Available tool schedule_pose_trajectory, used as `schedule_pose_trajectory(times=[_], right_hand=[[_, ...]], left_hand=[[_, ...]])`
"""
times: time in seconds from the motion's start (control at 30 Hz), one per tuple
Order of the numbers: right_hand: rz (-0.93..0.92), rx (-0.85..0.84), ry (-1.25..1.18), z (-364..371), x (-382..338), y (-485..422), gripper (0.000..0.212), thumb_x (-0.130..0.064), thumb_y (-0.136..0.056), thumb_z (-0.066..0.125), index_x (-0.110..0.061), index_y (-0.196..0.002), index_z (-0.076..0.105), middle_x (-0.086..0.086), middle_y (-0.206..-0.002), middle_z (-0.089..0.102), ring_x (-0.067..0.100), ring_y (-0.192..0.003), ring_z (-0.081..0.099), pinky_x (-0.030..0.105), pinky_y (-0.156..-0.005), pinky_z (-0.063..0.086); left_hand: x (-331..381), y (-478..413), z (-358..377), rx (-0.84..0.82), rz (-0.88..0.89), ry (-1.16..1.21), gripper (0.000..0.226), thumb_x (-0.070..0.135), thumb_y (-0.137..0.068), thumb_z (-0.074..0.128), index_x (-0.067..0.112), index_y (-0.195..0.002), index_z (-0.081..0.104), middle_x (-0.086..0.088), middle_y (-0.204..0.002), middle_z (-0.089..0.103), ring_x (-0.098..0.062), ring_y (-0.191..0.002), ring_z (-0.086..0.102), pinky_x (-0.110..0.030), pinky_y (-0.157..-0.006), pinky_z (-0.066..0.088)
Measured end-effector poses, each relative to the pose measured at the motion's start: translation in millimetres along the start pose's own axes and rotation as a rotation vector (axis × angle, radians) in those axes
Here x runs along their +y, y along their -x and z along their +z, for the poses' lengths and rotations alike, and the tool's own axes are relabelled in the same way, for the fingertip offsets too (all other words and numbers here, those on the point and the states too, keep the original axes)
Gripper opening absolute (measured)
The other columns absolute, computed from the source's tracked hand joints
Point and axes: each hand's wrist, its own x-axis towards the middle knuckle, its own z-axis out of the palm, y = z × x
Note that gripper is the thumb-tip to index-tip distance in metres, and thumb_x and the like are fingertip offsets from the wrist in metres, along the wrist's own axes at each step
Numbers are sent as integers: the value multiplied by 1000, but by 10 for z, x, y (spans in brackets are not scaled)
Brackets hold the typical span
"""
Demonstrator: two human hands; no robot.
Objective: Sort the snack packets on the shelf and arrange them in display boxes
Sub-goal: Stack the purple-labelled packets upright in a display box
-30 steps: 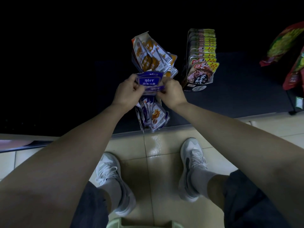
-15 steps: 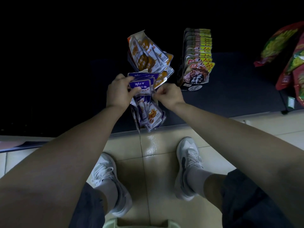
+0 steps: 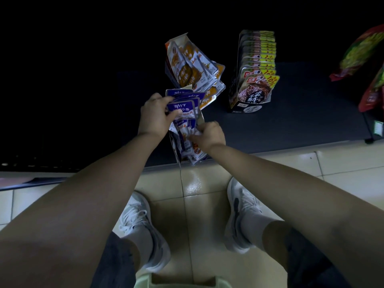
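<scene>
The floor [image 3: 203, 208] had shiny, pale tiles with thin dark lines between them. A low, dark shelf [image 3: 291, 129] stood at its far edge. The room behind was black and dim.

Right hand [image 3: 209, 136]: a second ago level with the left hand [image 3: 154, 119] and sharing its grip on the held purple packets [image 3: 182, 107]; since released, lowered and drawn nearer, now with curled fingers among the lower purple packets [image 3: 187, 142] standing beneath; whether it pinches one cannot be told. Left hand: formerly half of a two-handed hold, now sole holder, thumb laid across the front packet. Held purple packets: formerly a tight bundle between both hands, now spread into a looser fan with more top edges showing.
</scene>
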Motion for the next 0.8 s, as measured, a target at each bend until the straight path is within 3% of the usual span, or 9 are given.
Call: schedule_pose_trajectory(times=[0.13,0.3,0.47,0.6,0.7,0.8], right_hand=[[-12,-7,-126,-9,35,3,35,-32,-78,78,-15,-108,70,13,-123,45,24,-106,56,28,-88,47],[31,16,-145,22,-23,-34,40,-25,-76,80,-10,-111,67,12,-129,43,23,-120,47,26,-100,41],[25,64,45,19,-147,-61,50,-38,-80,74,-8,-116,57,11,-125,41,27,-113,49,39,-94,48],[1,43,324,-3,-184,0,71,-59,-84,60,-16,-138,43,12,-124,48,30,-117,48,38,-91,41],[-12,36,326,-36,-148,26,73,-57,-83,62,-18,-141,41,11,-121,52,29,-110,54,36,-83,40],[38,-9,194,-23,-136,39,68,-52,-81,69,-12,-132,49,12,-117,52,28,-103,58,32,-71,42]], left_hand=[[-3,-6,9,3,-10,9,40,24,-85,71,9,-122,64,-11,-108,58,-11,-87,51,-19,-76,38],[-8,-12,16,6,-14,15,40,23,-85,71,8,-122,64,-11,-108,58,-11,-87,51,-16,-76,37],[-7,-9,10,10,-8,18,39,23,-85,71,10,-122,64,-10,-108,58,-9,-87,50,-15,-75,36],[1,-9,5,6,-10,12,40,23,-85,71,9,-122,64,-10,-108,58,-13,-89,53,-16,-77,37],[5,1,2,5,-6,16,39,21,-84,72,9,-121,65,-12,-108,58,-16,-91,56,-17,-78,37],[3,5,-7,-1,-11,15,40,21,-84,72,9,-121,65,-12,-108,59,-14,-89,53,-17,-78,37]])
